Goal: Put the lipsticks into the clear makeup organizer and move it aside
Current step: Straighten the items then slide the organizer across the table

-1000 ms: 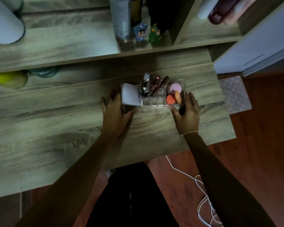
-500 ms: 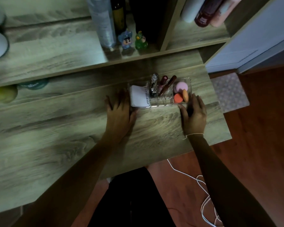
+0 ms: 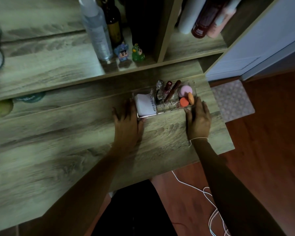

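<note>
At the desk's far right corner, near its back edge: left hand, palm down, fingers spread and extended, fingertips against the left short end of the clear makeup organizer. Right hand, likewise flat and uncurled, fingertips at the organizer's right short end. Neither closes around anything; the tray sits bracketed between the two.

Organizer: long axis parallel to the desk's back edge, lying just beyond both hands, roughly equally near to each.

Contents: lipsticks, upright to tilted, in the middle compartments; white compact case in the left compartment; pink and orange makeup sponges in the right.

Beyond: shelf with spray bottle and two small figurines.

Judgement: lipsticks loaded; sliding aside is the step in hand.
</note>
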Motion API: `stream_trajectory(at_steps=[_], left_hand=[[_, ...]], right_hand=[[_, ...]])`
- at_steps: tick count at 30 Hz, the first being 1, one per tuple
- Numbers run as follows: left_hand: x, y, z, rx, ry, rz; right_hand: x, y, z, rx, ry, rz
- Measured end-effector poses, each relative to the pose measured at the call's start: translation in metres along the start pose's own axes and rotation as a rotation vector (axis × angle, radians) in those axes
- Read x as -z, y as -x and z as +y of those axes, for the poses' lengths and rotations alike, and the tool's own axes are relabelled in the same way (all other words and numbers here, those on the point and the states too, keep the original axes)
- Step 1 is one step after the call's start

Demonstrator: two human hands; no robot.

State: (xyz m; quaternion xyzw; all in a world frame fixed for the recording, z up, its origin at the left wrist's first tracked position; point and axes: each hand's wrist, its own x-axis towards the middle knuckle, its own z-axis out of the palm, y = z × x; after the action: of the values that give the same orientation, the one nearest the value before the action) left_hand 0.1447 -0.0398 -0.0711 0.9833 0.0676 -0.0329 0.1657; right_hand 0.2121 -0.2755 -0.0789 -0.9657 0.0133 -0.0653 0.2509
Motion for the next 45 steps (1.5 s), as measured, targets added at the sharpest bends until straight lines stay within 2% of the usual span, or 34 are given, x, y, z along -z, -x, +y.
stream_trajectory(at_steps=[12,27,45], left_hand=[[0.003,0.02,0.001,-0.055,0.006,-0.03],[0.002,0.019,-0.005,-0.076,-0.014,-0.113],[0.003,0.013,-0.004,-0.088,-0.024,-0.091]], right_hand=[[-0.002,0.017,-0.004,0.068,0.055,-0.035],[-0.009,0.01,-0.006,0.019,0.123,-0.102],[-0.002,0.007,-0.011,0.004,0.074,-0.115]])
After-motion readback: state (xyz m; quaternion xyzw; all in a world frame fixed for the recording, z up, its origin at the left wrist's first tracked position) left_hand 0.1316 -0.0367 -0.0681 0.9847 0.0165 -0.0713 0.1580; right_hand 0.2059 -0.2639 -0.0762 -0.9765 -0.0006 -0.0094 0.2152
